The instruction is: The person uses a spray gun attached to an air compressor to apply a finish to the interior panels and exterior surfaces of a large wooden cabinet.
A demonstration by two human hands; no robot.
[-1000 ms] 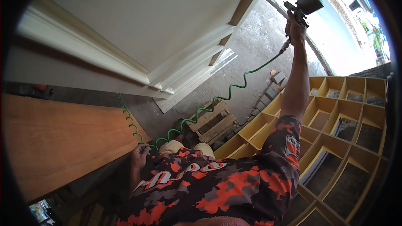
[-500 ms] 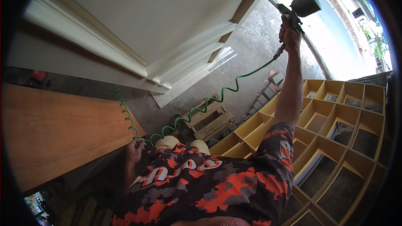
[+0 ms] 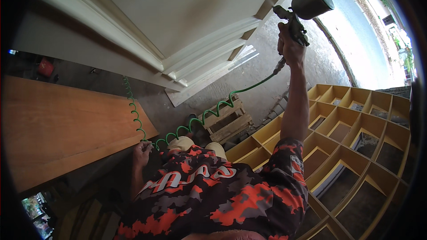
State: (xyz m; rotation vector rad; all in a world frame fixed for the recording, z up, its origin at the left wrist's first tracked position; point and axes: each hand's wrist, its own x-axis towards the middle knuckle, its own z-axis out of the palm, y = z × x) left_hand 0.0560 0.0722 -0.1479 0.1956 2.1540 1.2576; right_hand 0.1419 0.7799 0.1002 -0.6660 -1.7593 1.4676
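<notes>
Right hand (image 3: 291, 46) raised high at the end of an outstretched arm, fingers wrapped tight around the grip of a spray gun (image 3: 300, 13), its paint cup just above the hand and nozzle facing a white moulded door panel (image 3: 178, 13). Left hand (image 3: 142, 153) hangs low beside a wooden board (image 3: 58, 129), closed on the green coiled air hose (image 3: 200, 118) running up to the gun.
</notes>
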